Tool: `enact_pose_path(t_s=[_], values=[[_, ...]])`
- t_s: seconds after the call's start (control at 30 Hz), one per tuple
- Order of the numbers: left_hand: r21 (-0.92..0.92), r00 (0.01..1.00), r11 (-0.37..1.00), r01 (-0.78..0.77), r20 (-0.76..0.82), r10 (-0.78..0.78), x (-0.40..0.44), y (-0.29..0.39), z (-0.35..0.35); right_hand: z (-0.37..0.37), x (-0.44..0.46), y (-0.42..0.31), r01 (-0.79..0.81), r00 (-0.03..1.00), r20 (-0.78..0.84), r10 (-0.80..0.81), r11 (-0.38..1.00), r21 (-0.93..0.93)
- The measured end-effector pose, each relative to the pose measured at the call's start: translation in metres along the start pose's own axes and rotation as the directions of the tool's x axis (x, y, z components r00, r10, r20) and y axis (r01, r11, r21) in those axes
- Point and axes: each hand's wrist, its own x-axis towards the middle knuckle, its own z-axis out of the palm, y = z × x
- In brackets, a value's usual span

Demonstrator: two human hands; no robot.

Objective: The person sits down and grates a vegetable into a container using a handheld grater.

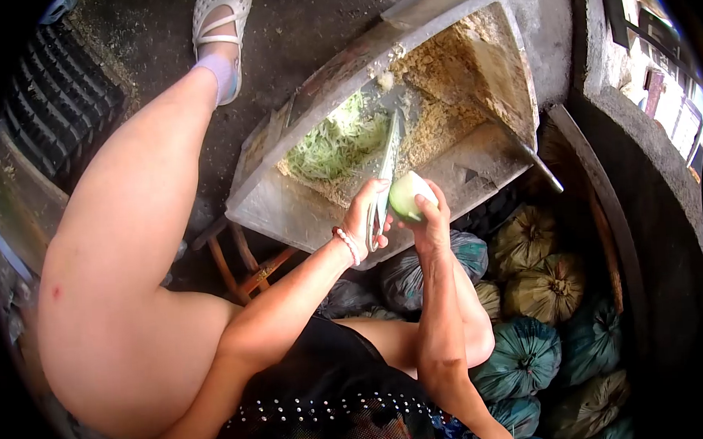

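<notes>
Green vegetable [408, 193], pale where its skin has been cut away, is held above the near side of a trough [260, 194], just right of a flat metal grater [391, 143]; whether the two touch cannot be told. At far left, black ribbed matting [64, 95] is seen beyond the bent leg [117, 245], whose pale shoe [220, 23] is set on the grey floor [304, 21]; a strip of that floor is left open between shoe and trough. Inside the trough's left part, green shreds [340, 141] are heaped against the far wall, below the rim. The lower end of the grater is clasped by the left hand [362, 213], its fingers curled round it near the trough's near edge, with the forearm brought in diagonally from lower left and a bracelet [346, 245] worn at the wrist. The vegetable is pinched between thumb and fingers of the right hand [431, 216], whose forearm is raised nearly straight up from below. Farther right, tan crumbly meal [447, 66] is spread within the walls, and a stick [533, 155] is laid across the right-hand rim. Below that rim, room is narrowed by tied bags [522, 357], bounded at far right by a curved wall [659, 175].
</notes>
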Motion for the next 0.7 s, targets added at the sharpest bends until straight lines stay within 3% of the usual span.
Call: enact_pose_path(t_s=[0.07,0.13,0.27,0.3,0.37,0.4,0.43,0.47,0.5,0.53,0.6,0.67,0.7], values=[[-0.001,0.999,1.0,0.013,0.034,-0.013,0.0,0.003,0.002,0.008,-0.012,0.002,-0.019,0.999,-0.041,0.021,0.999,0.028],[-0.077,0.998,0.996,0.051,0.035,-0.048,-0.005,0.007,0.007,0.023,-0.022,0.016,0.156,0.971,-0.191,-0.141,0.986,0.065],[-0.032,0.996,0.999,0.039,-0.084,-0.041,-0.003,0.01,0.003,0.04,-0.02,0.023,0.172,0.916,-0.361,-0.174,0.984,-0.039],[-0.03,0.999,0.999,0.027,-0.03,-0.028,0.001,0.008,-0.004,0.042,-0.013,0.027,0.171,0.918,-0.358,-0.172,0.985,-0.037],[-0.017,0.997,0.997,0.069,-0.041,-0.07,0.005,0.013,-0.014,0.046,0.015,0.036,0.333,0.835,-0.407,-0.37,0.929,-0.162],[-0.005,0.992,0.993,0.117,-0.051,-0.117,0.007,0.014,-0.018,0.048,0.044,0.033,0.368,0.745,-0.43,-0.509,0.853,-0.371],[0.017,0.992,0.993,0.116,-0.047,-0.115,0.007,0.013,-0.019,0.048,0.073,0.02,0.304,0.799,-0.461,-0.385,0.921,-0.242],[0.01,0.99,0.994,0.106,-0.095,-0.105,0.007,0.007,-0.01,0.054,0.096,0.003,0.236,0.751,-0.486,-0.448,0.868,-0.436],[0.008,0.987,0.994,0.109,-0.117,-0.108,0.004,0.005,-0.003,0.043,0.131,0.007,0.149,0.702,-0.48,-0.527,0.767,-0.624],[0.004,0.986,0.995,0.101,-0.136,-0.1,0.002,0.008,0.001,0.048,0.138,-0.004,0.1,0.727,-0.467,-0.504,0.75,-0.654],[-0.019,0.991,0.996,0.085,-0.099,-0.086,0.008,0.017,-0.006,0.05,0.11,-0.011,0.273,0.785,-0.375,-0.494,0.818,-0.506],[-0.026,0.995,0.996,0.087,-0.054,-0.088,0.008,0.014,-0.007,0.048,0.061,0.002,0.349,0.789,-0.392,-0.474,0.87,-0.35],[-0.016,1.0,1.0,0.022,0.005,-0.022,0.013,0.011,-0.009,0.054,0.028,0.004,0.379,0.752,-0.34,-0.565,0.792,-0.478]])
